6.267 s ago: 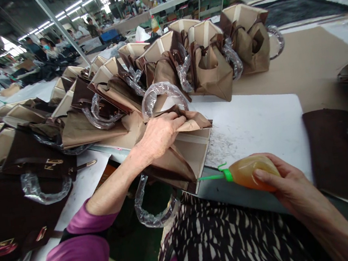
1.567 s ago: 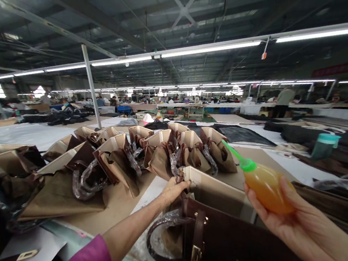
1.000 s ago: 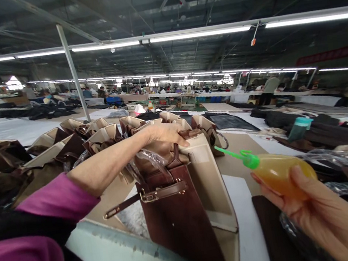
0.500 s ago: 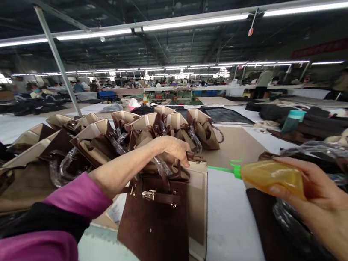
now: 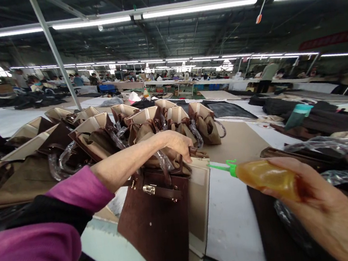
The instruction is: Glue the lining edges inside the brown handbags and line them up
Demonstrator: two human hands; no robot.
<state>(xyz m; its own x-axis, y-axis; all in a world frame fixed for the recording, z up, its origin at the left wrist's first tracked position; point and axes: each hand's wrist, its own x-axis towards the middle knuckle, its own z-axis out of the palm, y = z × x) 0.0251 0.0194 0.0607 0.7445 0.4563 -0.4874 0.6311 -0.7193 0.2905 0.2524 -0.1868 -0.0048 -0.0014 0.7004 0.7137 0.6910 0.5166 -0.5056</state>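
Note:
In front of me lies a dark brown handbag [image 5: 155, 226] with a gold clasp, its pale inner side panel [image 5: 198, 200] folded out to the right. My left hand [image 5: 177, 144] reaches over it, fingers closed on brown leather at the bag's upper edge. My right hand [image 5: 315, 192] is wrapped round a squeeze bottle [image 5: 264, 176] of amber liquid. The bottle lies almost level, and its green nozzle [image 5: 221, 167] points left, its tip close to the panel's upper right edge. Plastic film covers the handbag's handle [image 5: 164, 162].
Several similar unfinished bags [image 5: 94, 137] stand behind and to the left. A teal-lidded bottle [image 5: 297, 114] stands at the right, near dark bags with plastic-wrapped handles [image 5: 328, 149]. White sheeting [image 5: 230, 217] covers the table. People are at other tables far back.
The nozzle tip has come slightly closer to the panel edge as my right hand squeezes and turns the bottle. My left hand keeps its hold. The view has tilted slightly.

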